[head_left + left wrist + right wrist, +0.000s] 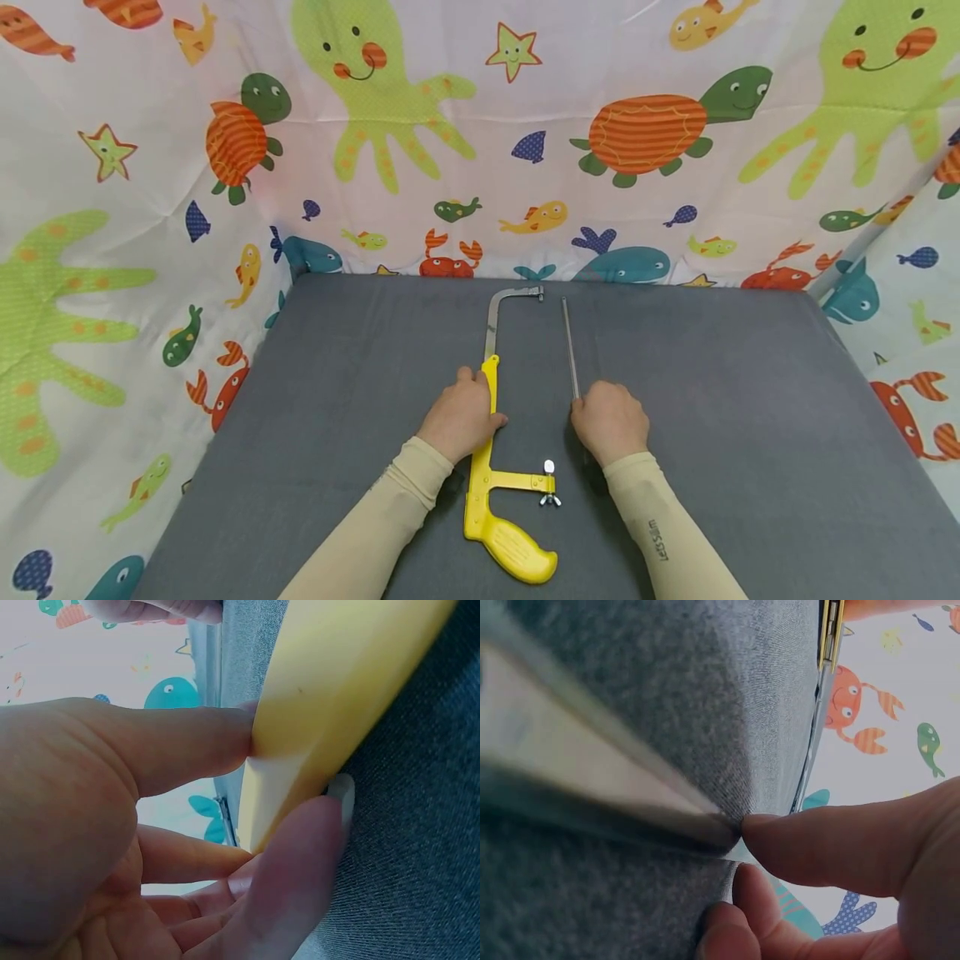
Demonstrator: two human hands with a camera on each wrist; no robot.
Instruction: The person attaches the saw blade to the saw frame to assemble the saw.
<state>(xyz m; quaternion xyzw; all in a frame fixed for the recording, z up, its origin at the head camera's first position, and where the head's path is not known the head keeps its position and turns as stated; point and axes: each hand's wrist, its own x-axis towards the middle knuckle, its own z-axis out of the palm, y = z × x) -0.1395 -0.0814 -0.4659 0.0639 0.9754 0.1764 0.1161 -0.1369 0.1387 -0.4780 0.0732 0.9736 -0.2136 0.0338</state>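
A hacksaw frame (520, 550) with a yellow grip and a bent metal front arm (492, 321) lies on the grey surface, its grip towards me. My left hand (459, 417) holds the yellow bar (337, 682) near its middle, thumb on one side and fingers on the other. To the right, apart from the frame, a thin metal saw blade (570, 346) points away from me. My right hand (611, 421) pinches it between thumb and fingers; its near part is hidden under the hand in the head view. A wing nut (550, 500) sits on the frame's short yellow arm.
The grey cloth-covered table (750, 433) spreads out on both sides of the hands. A curtain (540, 108) printed with sea animals hangs behind the table and along its left and right sides.
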